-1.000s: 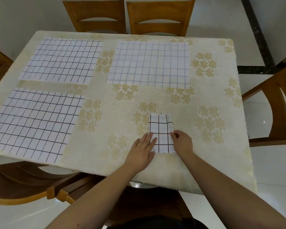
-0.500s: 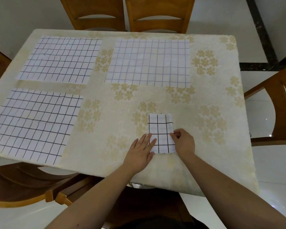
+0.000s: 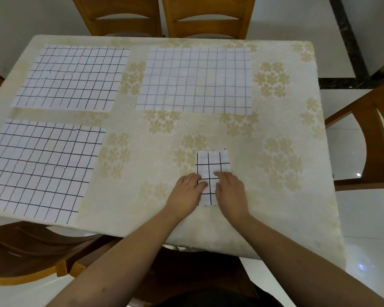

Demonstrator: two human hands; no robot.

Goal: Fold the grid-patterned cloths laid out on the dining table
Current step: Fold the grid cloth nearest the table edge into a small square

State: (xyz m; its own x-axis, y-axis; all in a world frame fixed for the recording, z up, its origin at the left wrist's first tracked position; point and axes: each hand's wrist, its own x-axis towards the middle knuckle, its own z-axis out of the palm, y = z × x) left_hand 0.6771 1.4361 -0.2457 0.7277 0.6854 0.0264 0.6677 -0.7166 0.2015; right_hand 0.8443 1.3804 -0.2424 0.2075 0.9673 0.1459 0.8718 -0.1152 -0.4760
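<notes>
A small folded grid cloth (image 3: 212,163) lies near the table's front edge, a narrow white rectangle with black lines. My left hand (image 3: 186,193) rests flat on its left lower part and my right hand (image 3: 231,191) presses flat on its right lower part; neither grips it. Three unfolded grid cloths lie spread flat: one at the far left (image 3: 73,77), one at the far middle (image 3: 195,80) and one at the near left (image 3: 40,167), reaching the table's front edge.
The table carries a cream tablecloth (image 3: 275,134) with pale flower prints. Wooden chairs stand around it: two at the far side (image 3: 164,16), one at the right (image 3: 372,134), one at the near left (image 3: 31,251). White tiled floor lies to the right.
My right hand slid from the folded cloth's right edge onto its top. My left hand moved a little further onto the cloth. The view shifted slightly.
</notes>
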